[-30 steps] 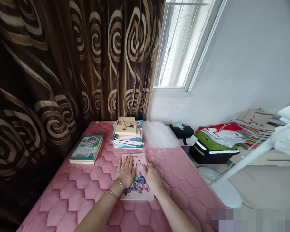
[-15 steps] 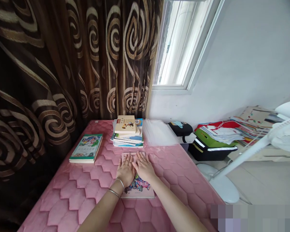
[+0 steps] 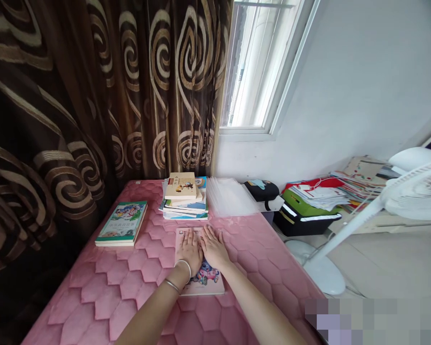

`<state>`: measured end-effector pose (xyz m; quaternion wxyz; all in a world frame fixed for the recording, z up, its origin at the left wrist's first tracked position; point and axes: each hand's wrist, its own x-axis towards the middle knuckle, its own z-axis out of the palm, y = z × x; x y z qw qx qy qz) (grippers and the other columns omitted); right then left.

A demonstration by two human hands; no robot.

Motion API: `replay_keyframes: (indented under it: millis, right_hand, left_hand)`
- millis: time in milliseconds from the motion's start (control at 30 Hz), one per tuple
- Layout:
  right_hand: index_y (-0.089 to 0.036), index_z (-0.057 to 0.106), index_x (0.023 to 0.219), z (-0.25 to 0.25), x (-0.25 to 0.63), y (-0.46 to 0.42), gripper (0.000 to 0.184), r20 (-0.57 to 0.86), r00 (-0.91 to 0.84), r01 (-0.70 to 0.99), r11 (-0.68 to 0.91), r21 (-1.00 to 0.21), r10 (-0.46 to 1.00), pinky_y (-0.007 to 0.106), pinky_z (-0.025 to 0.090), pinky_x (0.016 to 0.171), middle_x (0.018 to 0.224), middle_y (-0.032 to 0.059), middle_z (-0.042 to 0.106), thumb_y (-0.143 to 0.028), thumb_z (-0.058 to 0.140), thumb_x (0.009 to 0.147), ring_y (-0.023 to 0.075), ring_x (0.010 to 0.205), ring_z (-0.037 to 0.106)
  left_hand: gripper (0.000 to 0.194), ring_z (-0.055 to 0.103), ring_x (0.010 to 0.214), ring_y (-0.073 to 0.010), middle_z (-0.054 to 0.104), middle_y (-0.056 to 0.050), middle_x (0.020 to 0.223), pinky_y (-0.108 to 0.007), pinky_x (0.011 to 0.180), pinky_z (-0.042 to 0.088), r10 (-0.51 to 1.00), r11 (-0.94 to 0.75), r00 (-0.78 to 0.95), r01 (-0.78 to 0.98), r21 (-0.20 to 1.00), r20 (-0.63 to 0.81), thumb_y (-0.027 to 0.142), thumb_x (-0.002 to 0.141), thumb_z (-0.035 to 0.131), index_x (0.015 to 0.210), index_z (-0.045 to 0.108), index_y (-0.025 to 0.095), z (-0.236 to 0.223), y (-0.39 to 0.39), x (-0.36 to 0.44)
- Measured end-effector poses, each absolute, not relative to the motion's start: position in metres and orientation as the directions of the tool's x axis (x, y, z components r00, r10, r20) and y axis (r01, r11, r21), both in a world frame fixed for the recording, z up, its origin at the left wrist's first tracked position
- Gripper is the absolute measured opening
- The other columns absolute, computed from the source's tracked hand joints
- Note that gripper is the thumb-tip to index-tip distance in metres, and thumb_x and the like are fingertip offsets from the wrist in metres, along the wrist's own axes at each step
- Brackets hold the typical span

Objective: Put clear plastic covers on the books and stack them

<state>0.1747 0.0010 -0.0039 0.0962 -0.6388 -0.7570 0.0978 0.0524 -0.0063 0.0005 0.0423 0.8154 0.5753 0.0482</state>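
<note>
A pale pink book [image 3: 210,288] with a colourful cartoon picture lies flat on the pink quilted surface. My left hand [image 3: 190,251] rests palm down on its upper left part, fingers stretched out. Beside it, my right hand [image 3: 213,249] presses flat on the upper right part, its fingers slightly spread. Both hands hide much of the cover. Two bracelets circle the left wrist. Farther back stands a stack of books [image 3: 185,208], topped by a cream book [image 3: 180,186]. To the left lie green-edged books [image 3: 122,224], one on another.
Clear plastic sheets [image 3: 232,197] lie right of the stack. Beyond the bed's right edge are a black and green box [image 3: 301,218] with papers on it and a white standing fan [image 3: 345,237]. A patterned curtain [image 3: 161,96] hangs behind and to the left.
The view has shifted slightly, so the scene sits a little further left. My left hand has moved slightly right across the cover, closer to my right hand.
</note>
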Motion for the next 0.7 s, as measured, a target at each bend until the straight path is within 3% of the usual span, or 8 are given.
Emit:
replay_keyframes:
  millis: [167,400,533,700]
  right_hand:
    - [-0.015,0.023,0.148,-0.007,0.175,0.001,0.054,0.054,-0.170,0.941,0.178,-0.286,0.984,0.050,0.006,0.115,0.155,0.0059,0.015,-0.033,0.016,0.097,0.0192,0.144,0.011]
    - [-0.014,0.023,0.148,-0.007,0.175,0.003,0.054,0.074,-0.167,0.946,0.181,-0.270,0.983,0.052,0.005,0.115,0.155,0.0064,0.018,-0.032,0.018,0.098,0.0193,0.144,0.010]
    - [-0.009,0.027,0.146,-0.008,0.161,-0.009,0.055,0.130,-0.135,0.965,0.160,-0.209,0.982,0.056,0.001,0.114,0.154,0.0118,0.019,-0.032,0.021,0.097,0.0249,0.144,0.009]
    - [-0.010,0.025,0.147,-0.019,0.140,-0.051,0.056,0.191,-0.213,0.945,0.252,-0.209,0.958,0.050,0.011,0.116,0.154,0.0113,0.017,-0.034,0.027,0.097,0.0253,0.144,0.011]
  left_hand:
    - [0.063,0.012,0.144,-0.0235,0.013,-0.008,0.157,-0.044,0.118,0.014,0.898,-0.433,0.440,0.889,0.148,-0.016,0.040,0.093,0.027,0.149,0.017,0.013,0.004,-0.018,0.022]
    - [0.060,0.005,0.145,-0.0221,0.007,-0.007,0.157,-0.045,0.118,0.013,0.926,-0.370,0.377,0.909,0.190,0.001,0.039,0.095,0.020,0.149,0.015,0.013,0.001,-0.049,0.001]
    - [0.059,0.007,0.145,-0.0221,0.008,-0.006,0.157,-0.045,0.118,0.013,0.941,-0.328,0.337,0.926,0.184,-0.018,0.037,0.095,0.022,0.149,0.016,0.013,0.002,-0.054,0.004]
    - [0.059,0.008,0.145,-0.0215,0.009,-0.006,0.157,-0.044,0.118,0.012,0.936,-0.341,0.350,0.928,0.152,-0.037,0.031,0.093,0.023,0.148,0.018,0.012,0.004,-0.053,0.004]
